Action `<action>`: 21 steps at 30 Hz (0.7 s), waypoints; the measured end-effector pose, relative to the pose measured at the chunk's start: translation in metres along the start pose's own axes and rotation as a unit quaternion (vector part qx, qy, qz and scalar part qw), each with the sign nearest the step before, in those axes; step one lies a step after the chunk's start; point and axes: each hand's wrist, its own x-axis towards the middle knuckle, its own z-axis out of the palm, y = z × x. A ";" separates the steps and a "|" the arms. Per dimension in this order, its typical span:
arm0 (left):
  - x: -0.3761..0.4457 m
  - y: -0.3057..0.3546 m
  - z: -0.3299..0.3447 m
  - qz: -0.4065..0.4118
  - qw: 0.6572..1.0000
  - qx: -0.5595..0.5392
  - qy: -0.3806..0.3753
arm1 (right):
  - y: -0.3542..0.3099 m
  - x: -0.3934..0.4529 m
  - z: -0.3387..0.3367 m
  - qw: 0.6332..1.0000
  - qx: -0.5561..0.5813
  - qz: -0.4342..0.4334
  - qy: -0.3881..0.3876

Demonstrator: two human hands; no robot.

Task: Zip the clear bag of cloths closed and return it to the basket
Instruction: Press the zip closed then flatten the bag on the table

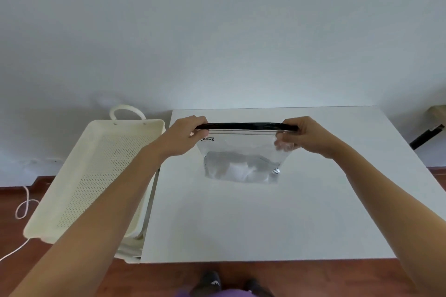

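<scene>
White table (265, 219) carries a clear bag (241, 149) of cloths; left hand (185, 136) and right hand (305, 136) pinch its top corners, basket (96, 166) left of the table.

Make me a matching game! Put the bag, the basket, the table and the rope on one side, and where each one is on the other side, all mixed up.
Things:
1. clear bag
2. basket
3. table
4. rope

Places:
A. lying on the wooden floor, far left
B. held at its top corners by the left hand and right hand
C. just left of the table
D. under the bag, against the wall

Pairs: 1-B, 2-C, 3-D, 4-A
</scene>
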 end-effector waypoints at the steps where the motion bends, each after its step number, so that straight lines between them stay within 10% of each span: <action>1: -0.004 -0.003 0.002 -0.019 0.998 -0.056 -0.005 | 0.003 -0.001 0.001 0.999 0.040 0.009 -0.018; 6: -0.008 -0.024 0.020 -0.112 0.965 -0.235 -0.016 | 0.029 0.009 0.018 0.989 0.123 0.080 -0.019; 21: 0.007 -0.092 0.135 -0.265 0.932 -0.247 -0.016 | 0.140 0.047 0.090 0.956 0.093 0.235 0.149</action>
